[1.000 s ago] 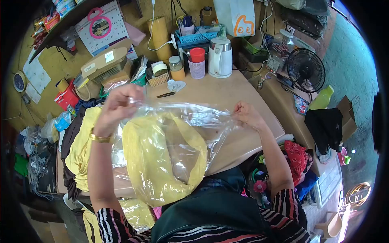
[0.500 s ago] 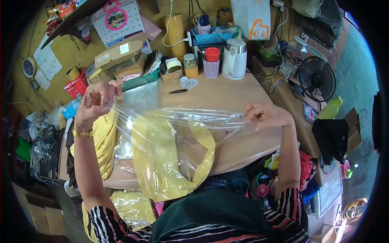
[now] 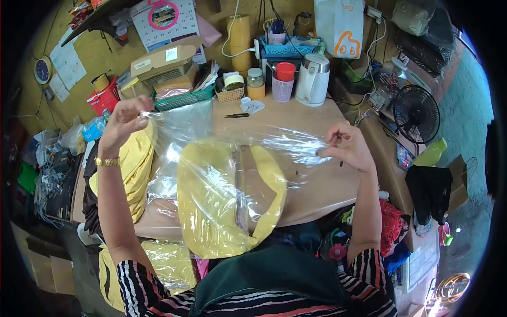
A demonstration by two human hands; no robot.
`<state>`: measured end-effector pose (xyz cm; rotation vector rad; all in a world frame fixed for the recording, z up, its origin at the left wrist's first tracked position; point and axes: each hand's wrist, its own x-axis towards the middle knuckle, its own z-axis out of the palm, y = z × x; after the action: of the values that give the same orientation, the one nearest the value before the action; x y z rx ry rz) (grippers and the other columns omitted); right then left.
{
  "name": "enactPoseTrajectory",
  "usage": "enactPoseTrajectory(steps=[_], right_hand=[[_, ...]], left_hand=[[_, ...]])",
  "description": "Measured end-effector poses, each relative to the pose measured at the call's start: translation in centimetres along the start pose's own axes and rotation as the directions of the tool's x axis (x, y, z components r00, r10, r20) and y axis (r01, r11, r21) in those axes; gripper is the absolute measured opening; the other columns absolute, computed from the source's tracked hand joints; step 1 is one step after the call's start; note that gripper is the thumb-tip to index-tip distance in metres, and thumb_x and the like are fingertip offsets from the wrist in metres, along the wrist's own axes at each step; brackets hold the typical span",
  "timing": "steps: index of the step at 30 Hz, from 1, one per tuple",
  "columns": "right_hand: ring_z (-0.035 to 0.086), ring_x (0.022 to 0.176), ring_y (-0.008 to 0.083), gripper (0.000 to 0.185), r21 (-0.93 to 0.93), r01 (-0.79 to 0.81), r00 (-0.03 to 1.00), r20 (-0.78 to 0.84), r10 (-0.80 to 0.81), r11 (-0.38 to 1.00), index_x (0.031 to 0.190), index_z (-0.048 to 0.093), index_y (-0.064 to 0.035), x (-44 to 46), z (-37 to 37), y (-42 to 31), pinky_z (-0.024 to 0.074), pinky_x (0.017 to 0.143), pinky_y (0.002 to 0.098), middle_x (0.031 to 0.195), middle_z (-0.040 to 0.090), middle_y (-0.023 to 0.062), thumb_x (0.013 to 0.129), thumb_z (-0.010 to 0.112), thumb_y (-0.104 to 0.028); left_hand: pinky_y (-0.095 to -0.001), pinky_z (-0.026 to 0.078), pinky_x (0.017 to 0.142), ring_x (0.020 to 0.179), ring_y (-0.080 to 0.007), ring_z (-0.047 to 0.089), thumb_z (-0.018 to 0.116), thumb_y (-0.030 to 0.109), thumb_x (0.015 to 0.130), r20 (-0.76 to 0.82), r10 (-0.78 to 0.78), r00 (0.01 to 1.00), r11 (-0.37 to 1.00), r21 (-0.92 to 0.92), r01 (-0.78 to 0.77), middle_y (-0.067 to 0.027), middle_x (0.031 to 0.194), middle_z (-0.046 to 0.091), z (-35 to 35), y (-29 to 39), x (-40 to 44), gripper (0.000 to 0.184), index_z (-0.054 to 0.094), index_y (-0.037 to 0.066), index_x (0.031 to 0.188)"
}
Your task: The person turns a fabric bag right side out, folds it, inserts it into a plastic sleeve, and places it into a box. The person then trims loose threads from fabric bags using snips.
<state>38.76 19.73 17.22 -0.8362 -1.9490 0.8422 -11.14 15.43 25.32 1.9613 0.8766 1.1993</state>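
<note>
Left hand (image 3: 127, 124): well left of kettle (image 3: 312, 82), pinching one upper corner of clear bag (image 3: 301, 148). Bag: nearer the wearer than kettle, mostly left; yellow cloth (image 3: 206, 198) shows through. Probably light, limp, slippery, tearable; hold by upper corners. Right hand (image 3: 348, 147): near side of kettle, slightly right, pinching opposite corner.

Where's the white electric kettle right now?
Head view, right of centre: the white electric kettle stands at the far side of the table, just right of the red cup, beyond the right hand.

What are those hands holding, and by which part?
A clear plastic bag around a yellow item, by its upper edge: left hand at one end, right hand at the other.
</note>
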Motion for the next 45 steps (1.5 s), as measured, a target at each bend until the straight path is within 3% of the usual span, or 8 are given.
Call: enactPoseTrajectory(steps=[2, 7, 14, 28, 31, 34, 37, 45], right_hand=[[0.055, 0.073, 0.0074, 0.011, -0.323, 0.204, 0.978, 0.095, -0.183, 0.924, 0.08, 0.065, -0.0021, 0.2, -0.9, 1.1, 0.0417, 0.064, 0.0207, 0.079, 0.064, 0.0025, 0.085, 0.069, -0.011], [0.059, 0.078, 0.0109, 0.014, 0.48, 0.043, 0.999, -0.002, -0.048, 0.876, 0.09, 0.069, 0.0008, -0.7, -1.8, 2.3, 0.0449, 0.067, 0.0246, 0.083, 0.066, 0.0076, 0.089, 0.065, -0.013], [0.044, 0.069, 0.0163, 0.03, 0.64, 0.365, 0.9, -0.057, -0.432, 0.677, 0.069, 0.068, -0.0061, 0.8, -3.1, 1.9, 0.0329, 0.07, 0.0313, 0.072, 0.058, 0.006, 0.073, 0.081, -0.033], [0.051, 0.086, 0.0165, 0.022, 0.063, 0.258, 0.962, -0.103, -0.251, 0.964, 0.068, 0.062, -0.0039, -1.0, -4.0, 0.1, 0.0389, 0.077, 0.0291, 0.093, 0.057, 0.0101, 0.075, 0.075, -0.02], [0.057, 0.086, 0.0177, 0.029, 0.574, 0.372, 0.921, -0.324, -0.214, 0.729, 0.069, 0.056, -0.0101, 0.2, -0.7, -0.2, 0.0438, 0.079, 0.0317, 0.098, 0.06, 0.0104, 0.086, 0.067, -0.031], [0.052, 0.057, 0.009, 0.033, 0.961, 0.254, 0.948, -0.224, -0.224, 0.113, 0.079, 0.047, -0.0137, 1.0, 1.4, 0.4, 0.0438, 0.061, 0.0245, 0.067, 0.056, 0.0011, 0.093, 0.059, -0.041], [0.038, 0.049, 0.0014, 0.018, 0.438, 0.176, 0.917, -0.399, 0.015, 0.882, 0.103, 0.06, -0.0073, 1.3, 7.3, -5.0, 0.0337, 0.05, 0.0184, 0.058, 0.044, -0.0073, 0.09, 0.066, -0.017], [0.039, 0.057, 0.0025, 0.014, 0.304, 0.161, 0.951, -0.303, -0.065, 0.939, 0.097, 0.065, 0.003, 0.8, 12.9, -4.5, 0.0309, 0.05, 0.0196, 0.071, 0.056, -0.0023, 0.083, 0.067, 0.002]], left_hand=[[-0.0306, 0.036, 0.085, 0.093, -0.0175, 0.046, 0.078, 0.022, 0.075, 0.025, -0.006, 1.0, 1.0, 0.018, 0.005, -0.0012, 0.087, 0.051, -1.1, -0.4, -0.4, 0.026, 0.058, 0.006, 0.078], [-0.0325, 0.035, 0.087, 0.096, -0.0199, 0.045, 0.08, 0.031, 0.073, 0.013, 0.0, 1.0, 1.0, 0.009, 0.0, -0.0037, 0.093, 0.05, -1.7, -1.1, -0.7, 0.033, 0.056, 0.008, 0.077], [-0.0399, 0.027, 0.106, 0.106, -0.0216, 0.047, 0.079, 0.034, 0.072, 0.01, -0.001, 1.0, 1.0, 0.03, 0.001, -0.0063, 0.099, 0.052, -0.5, -0.1, -0.9, 0.034, 0.055, 0.011, 0.074], [-0.0478, 0.022, 0.113, 0.121, -0.0267, 0.046, 0.065, 0.034, 0.088, -0.14, 0.098, 0.985, 0.991, -0.073, -0.109, -0.0107, 0.118, 0.053, 2.7, -2.0, -0.9, 0.025, 0.053, 0.011, 0.088], [-0.0419, 0.039, 0.102, 0.104, -0.0243, 0.056, 0.048, 0.041, 0.098, -0.49, 0.01, 0.872, 0.65, -0.66, -0.378, -0.0117, 0.098, 0.062, 9.0, 0.3, 1.2, 0.03, 0.054, 0.012, 0.098], [-0.025, 0.046, 0.066, 0.072, -0.0108, 0.056, 0.054, 0.032, 0.096, -0.169, 0.208, 0.963, 0.554, -0.792, -0.258, -0.0017, 0.077, 0.058, 9.6, -0.8, 2.2, 0.025, 0.051, 0.012, 0.111], [-0.0165, 0.027, 0.044, 0.053, -0.0016, 0.04, 0.062, -0.005, 0.079, -0.272, 0.053, 0.961, 0.998, -0.023, -0.062, 0.0073, 0.063, 0.044, 16.6, 1.3, 3.3, 0.054, 0.041, 0.006, 0.127], [-0.03, 0.045, 0.062, 0.062, -0.0161, 0.054, 0.062, -0.005, 0.074, -0.12, -0.085, 0.989, 0.996, 0.012, 0.087, -0.0054, 0.07, 0.051, 24.5, 0.5, 3.3, 0.084, 0.02, 0.01, 0.145]])
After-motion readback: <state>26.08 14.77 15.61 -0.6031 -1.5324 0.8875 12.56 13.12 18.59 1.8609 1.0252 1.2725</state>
